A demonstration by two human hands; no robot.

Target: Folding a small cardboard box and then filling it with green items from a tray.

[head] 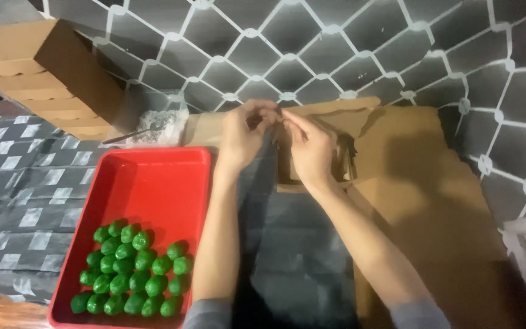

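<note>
Head view. I see both hands raised together at the far middle of the work surface, in front of the grey wall with the white diamond lattice (360, 55). My left hand (241, 137) has its fingers curled in, thumb and forefinger pinched towards the right. My right hand (312, 146) meets it, fingertips drawn together at the same spot. Something small sits between the two pinches, but it is too small and blurred to name; I judge both hands closed on that item, held up close for fine finger work.

Directly behind and under the hands lies a small open cardboard box (342, 155), its flap folded back onto a wide brown cardboard sheet (433, 201) that runs down the right side. The box sits within easy reach, just beyond the fingertips.

To the left, a red rectangular tray (153, 176) rests on the dark patterned cloth (19, 183). Its near end holds a packed cluster of small green wrapped pieces (132, 268), rounded and glossy, touching one another; the far half of the tray is bare. The tray lies just beside my left forearm, so the hand can drop to it without stretching.

At far left stands a stack of flat brown cardboard boxes (44, 73), leaning against the wall. Beside it sits a clear plastic bag of pale grainy material (156, 125) with a thin metal utensil (132, 135) resting across it.
</note>
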